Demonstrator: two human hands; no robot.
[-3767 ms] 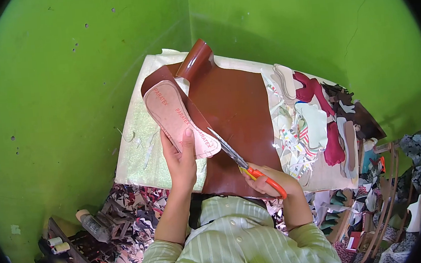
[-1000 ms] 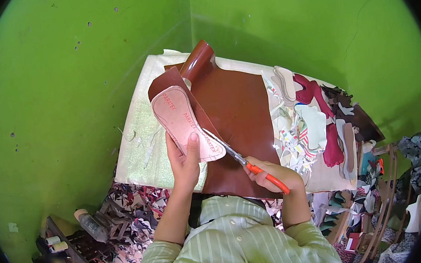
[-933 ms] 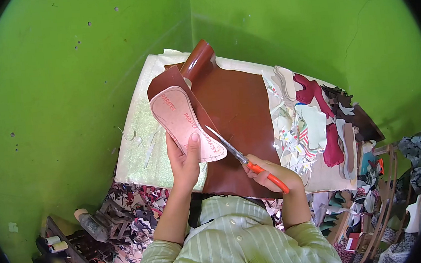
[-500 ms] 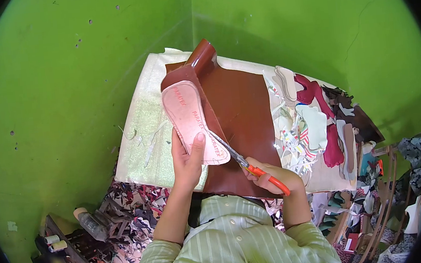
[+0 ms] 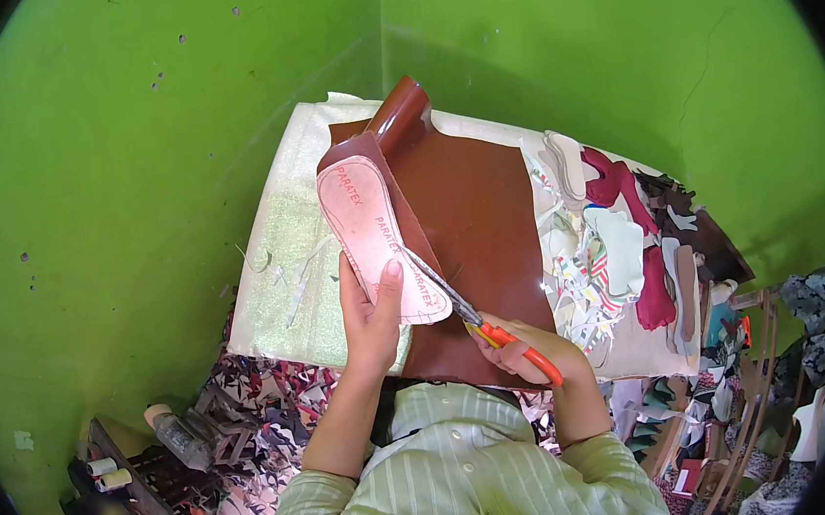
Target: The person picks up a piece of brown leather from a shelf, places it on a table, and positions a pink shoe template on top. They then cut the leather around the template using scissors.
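My left hand (image 5: 374,318) grips a pale pink insole (image 5: 361,208) printed with red PARATEX lettering, thumb on its face and fingers behind. Brown sheet material (image 5: 364,146) lies against the back of the insole and juts past its upper and right edges. In my right hand (image 5: 528,343) is a pair of scissors (image 5: 540,364) with orange handles. Their metal blades run up along the insole's right edge, over the brown material. How far the blades are apart cannot be made out.
A large brown sheet (image 5: 482,212), rolled at its far end, covers the middle of the table. Shiny pale fabric (image 5: 278,230) lies left. White scraps (image 5: 570,263) and dark red cut pieces (image 5: 652,286) lie right. Offcuts (image 5: 278,397) litter the floor; green walls meet behind.
The scissors' handles have shifted slightly down and left with my right hand. The insole stays nearly where it was in my left hand.
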